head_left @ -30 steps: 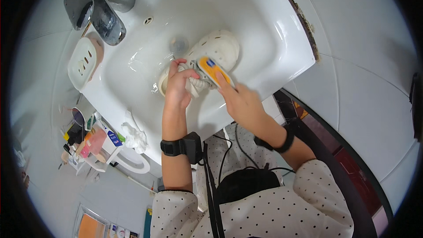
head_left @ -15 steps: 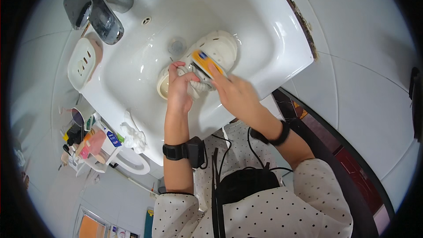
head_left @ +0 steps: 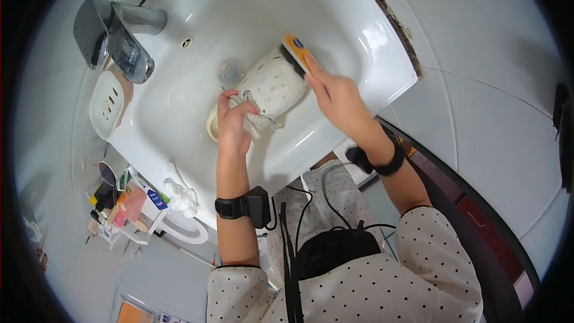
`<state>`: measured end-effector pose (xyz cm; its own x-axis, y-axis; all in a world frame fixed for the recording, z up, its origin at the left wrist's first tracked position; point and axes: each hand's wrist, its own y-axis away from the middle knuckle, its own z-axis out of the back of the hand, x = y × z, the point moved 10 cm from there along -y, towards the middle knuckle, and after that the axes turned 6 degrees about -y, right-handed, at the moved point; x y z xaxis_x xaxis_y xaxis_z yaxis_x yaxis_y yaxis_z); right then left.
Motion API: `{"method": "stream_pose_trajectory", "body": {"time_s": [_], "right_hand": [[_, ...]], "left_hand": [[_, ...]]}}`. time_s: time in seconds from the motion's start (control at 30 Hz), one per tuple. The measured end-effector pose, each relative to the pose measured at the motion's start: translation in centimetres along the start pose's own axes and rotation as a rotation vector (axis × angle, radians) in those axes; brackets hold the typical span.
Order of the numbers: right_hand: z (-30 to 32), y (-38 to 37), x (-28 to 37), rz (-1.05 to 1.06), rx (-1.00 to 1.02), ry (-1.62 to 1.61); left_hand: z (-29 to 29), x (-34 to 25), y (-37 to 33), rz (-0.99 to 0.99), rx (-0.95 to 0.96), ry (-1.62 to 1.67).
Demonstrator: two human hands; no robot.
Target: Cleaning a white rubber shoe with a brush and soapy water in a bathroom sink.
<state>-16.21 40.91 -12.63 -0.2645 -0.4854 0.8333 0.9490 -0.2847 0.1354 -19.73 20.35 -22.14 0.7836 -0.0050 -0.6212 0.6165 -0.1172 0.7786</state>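
Note:
A cream-white clog with holes lies tilted in the white sink, its toe pointing up and to the right. My left hand is closed on its heel end, by the strap. In my right hand is a scrubbing brush with an orange and white back and dark bristles. The bristles are against or very close to the clog's toe; contact is not certain. Part of the clog's heel is hidden behind my left fingers.
At the upper left stands a grey metal faucet, with a white soap dish below it. The drain lies just beyond the clog. A crumpled white cloth hangs at the sink's left edge, near a shelf of toiletries.
The brush in my right hand has moved from the clog's strap area up and to the right, to its toe. My left hand keeps its hold. The whole view has shifted slightly.

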Motion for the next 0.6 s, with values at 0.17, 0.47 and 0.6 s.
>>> {"method": "stream_pose_trajectory", "body": {"time_s": [0.17, 0.47, 0.6], "right_hand": [[-1.0, 2.0, -0.5, 0.037, -0.024, 0.126], [-0.7, 1.7, -0.5, 0.014, 0.037, 0.217], [0.2, -2.9, -1.9, -0.070, -0.004, 0.146]], "left_hand": [[0.4, 0.7, -0.1, -0.005, -0.044, 0.011], [0.4, 0.9, 0.3, -0.008, -0.070, 0.025], [-1.2, 0.3, 1.1, -0.041, -0.045, 0.013]]}}
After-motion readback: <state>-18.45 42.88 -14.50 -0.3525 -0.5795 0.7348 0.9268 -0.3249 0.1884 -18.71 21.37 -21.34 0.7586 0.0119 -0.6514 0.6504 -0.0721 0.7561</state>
